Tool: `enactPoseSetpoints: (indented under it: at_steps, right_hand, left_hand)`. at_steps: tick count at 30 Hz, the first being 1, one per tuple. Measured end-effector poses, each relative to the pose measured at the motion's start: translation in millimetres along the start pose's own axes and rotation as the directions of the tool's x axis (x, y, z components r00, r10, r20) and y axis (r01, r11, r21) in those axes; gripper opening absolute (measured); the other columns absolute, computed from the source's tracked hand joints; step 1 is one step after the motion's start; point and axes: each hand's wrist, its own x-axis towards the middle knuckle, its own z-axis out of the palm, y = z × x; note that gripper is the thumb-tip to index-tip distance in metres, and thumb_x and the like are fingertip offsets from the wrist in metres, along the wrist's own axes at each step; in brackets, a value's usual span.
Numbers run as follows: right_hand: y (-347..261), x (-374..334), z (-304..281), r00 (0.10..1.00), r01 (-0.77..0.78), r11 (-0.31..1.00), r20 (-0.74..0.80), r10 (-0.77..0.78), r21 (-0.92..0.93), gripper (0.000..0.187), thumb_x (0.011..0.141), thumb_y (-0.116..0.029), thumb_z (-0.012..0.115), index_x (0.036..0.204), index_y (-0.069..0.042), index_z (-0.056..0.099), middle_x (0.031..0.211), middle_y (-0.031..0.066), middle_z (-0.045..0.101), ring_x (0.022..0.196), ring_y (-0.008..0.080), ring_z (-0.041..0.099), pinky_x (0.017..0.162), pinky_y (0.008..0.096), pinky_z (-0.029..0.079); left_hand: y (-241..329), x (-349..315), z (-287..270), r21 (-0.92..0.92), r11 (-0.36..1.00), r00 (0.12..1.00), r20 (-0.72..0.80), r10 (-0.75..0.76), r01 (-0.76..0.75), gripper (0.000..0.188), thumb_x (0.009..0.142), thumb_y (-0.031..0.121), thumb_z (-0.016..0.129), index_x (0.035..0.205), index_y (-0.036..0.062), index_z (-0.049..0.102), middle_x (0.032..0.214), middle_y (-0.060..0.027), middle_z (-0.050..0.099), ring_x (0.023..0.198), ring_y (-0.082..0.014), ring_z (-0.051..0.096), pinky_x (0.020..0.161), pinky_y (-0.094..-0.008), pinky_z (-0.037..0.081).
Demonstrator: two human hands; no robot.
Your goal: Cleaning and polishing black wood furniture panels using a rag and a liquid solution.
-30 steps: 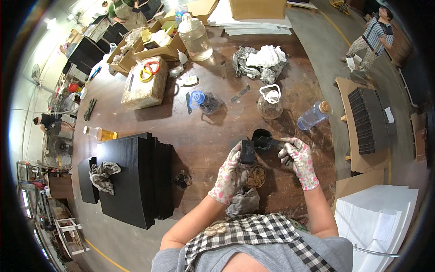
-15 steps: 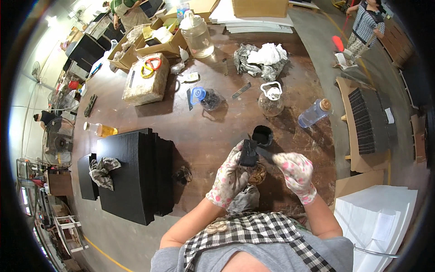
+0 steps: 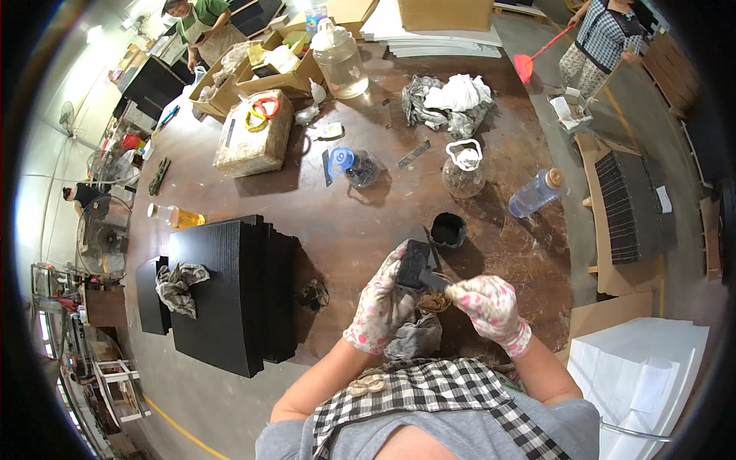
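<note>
In a floral-patterned glove, my left hand [image 3: 381,308] is closed on a small black rectangular block [image 3: 414,263], held up over the near part of the table. My right hand [image 3: 492,308], gloved alike, pinches a dark flat-bladed scraper [image 3: 437,281], whose tip meets the block's right lower edge. Just beyond the block stands a black-coated cup [image 3: 448,231] with a dark inside. Partly hidden below my hands is a small round container [image 3: 435,302] with brownish contents. A crumpled grey rag [image 3: 415,338] lies between my wrists at the table's near edge.
Black panels [image 3: 218,295] are stacked at left with a rag [image 3: 181,288] on top. Farther back stand bottles [image 3: 534,193], jugs [image 3: 463,170], a wrapped block [image 3: 254,138] and open cartons [image 3: 276,77]. People work beyond the table; one at far right holds a red broom [image 3: 524,67].
My right hand has moved left and slightly down, bringing the scraper against the block. The block has tilted a little in my left hand. At far right, the broom has swung left.
</note>
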Motion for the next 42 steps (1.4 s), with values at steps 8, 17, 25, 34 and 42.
enactPoseSetpoints:
  at_steps: [8, 17, 25, 34, 42]
  right_hand:
    - [-4.5, -0.9, 3.7, 0.996, -0.082, 0.996, -0.03, 0.083, 0.04, 0.035, 0.078, 0.004, 0.072, 0.111, -0.007, 0.075, 0.098, 0.01, 0.075, 0.081, 0.0285, 0.072, 0.071, 0.0364, 0.056]
    - [-7.1, -8.0, 11.3, 0.992, -0.117, 0.985, -0.027, 0.121, 0.124, 0.036, 0.078, 0.004, 0.073, 0.113, -0.007, 0.075, 0.102, 0.0116, 0.076, 0.09, 0.0307, 0.073, 0.075, 0.0387, 0.058]
    - [-6.8, 3.1, 13.8, 0.592, -0.532, 0.173, 0.218, 0.776, 0.829, 0.021, 0.105, -0.007, 0.057, 0.119, 0.002, 0.068, 0.081, 0.0048, 0.071, 0.066, 0.0087, 0.066, 0.06, 0.024, 0.054]
    - [-9.9, 25.7, 10.6, 0.406, -0.637, 0.073, 0.254, 0.878, 0.768, 0.019, 0.104, -0.009, 0.057, 0.115, 0.001, 0.07, 0.074, 0.0024, 0.069, 0.06, 0.0071, 0.063, 0.052, 0.0212, 0.051]
    - [0.3, 22.3, 12.7, 0.385, -0.635, 0.009, 0.306, 0.871, 0.772, 0.02, 0.103, -0.009, 0.057, 0.115, 0.001, 0.069, 0.072, 0.0031, 0.069, 0.058, 0.0076, 0.063, 0.05, 0.0204, 0.05]
  left_hand:
    - [2.4, -4.5, 0.3, -0.011, 1.0, 0.998, 0.068, 0.011, -0.01, 0.043, 0.105, 0.018, 0.055, 0.146, 0.0038, 0.051, 0.146, -0.012, 0.056, 0.125, -0.0266, 0.059, 0.107, -0.0424, 0.046]
    - [6.1, -12.7, 1.7, 0.122, 0.992, 0.997, 0.074, 0.029, -0.038, 0.043, 0.106, 0.018, 0.055, 0.146, 0.0053, 0.051, 0.147, -0.0111, 0.055, 0.126, -0.0249, 0.058, 0.108, -0.0437, 0.046]
    - [1.2, -15.4, 0.5, 0.535, 0.823, 0.981, 0.127, 0.147, -0.192, 0.043, 0.106, 0.014, 0.054, 0.148, 0.0039, 0.049, 0.146, -0.0122, 0.056, 0.128, -0.0239, 0.057, 0.111, -0.0406, 0.045]
    - [2.1, -18.7, -3.8, 0.286, 0.956, 0.972, 0.234, -0.006, -0.063, 0.053, 0.105, 0.017, 0.055, 0.154, 0.0013, 0.041, 0.153, -0.0128, 0.05, 0.137, -0.0217, 0.052, 0.116, -0.0357, 0.042]
    - [2.5, -22.8, -1.5, 0.59, 0.791, 0.977, 0.208, 0.043, -0.16, 0.054, 0.104, 0.017, 0.058, 0.153, 0.0009, 0.042, 0.153, -0.0117, 0.05, 0.137, -0.0178, 0.051, 0.115, -0.033, 0.042]
